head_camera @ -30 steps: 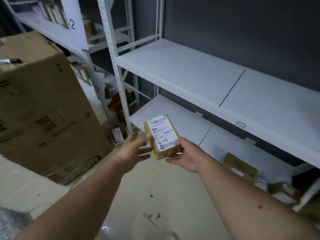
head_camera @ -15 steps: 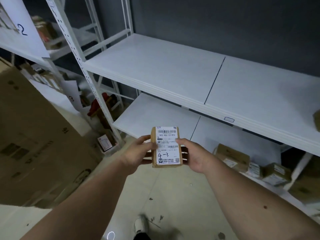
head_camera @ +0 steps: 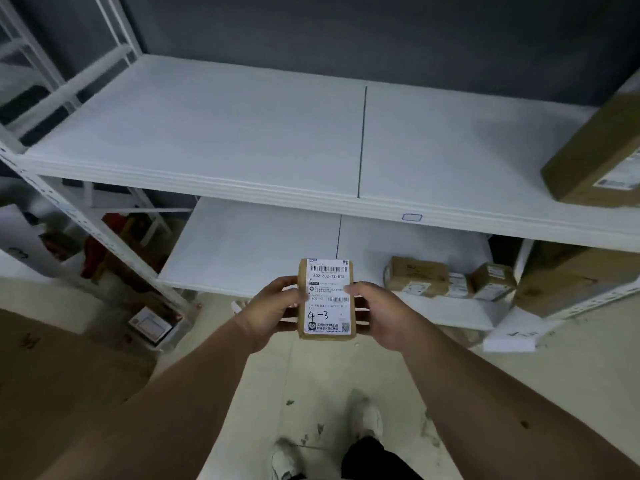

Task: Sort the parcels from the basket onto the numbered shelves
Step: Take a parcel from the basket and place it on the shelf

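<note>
Before white shelves (head_camera: 242, 140), left hand (head_camera: 268, 311) and right hand (head_camera: 375, 315), arms outstretched, each grip grasping the parcel (head_camera: 327, 299).

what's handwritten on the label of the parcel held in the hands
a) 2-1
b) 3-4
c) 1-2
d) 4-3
d: the white label on the small brown parcel, held between the left hand and the right hand, carries a handwritten "4-3" in its lower half, below the barcodes.
</note>
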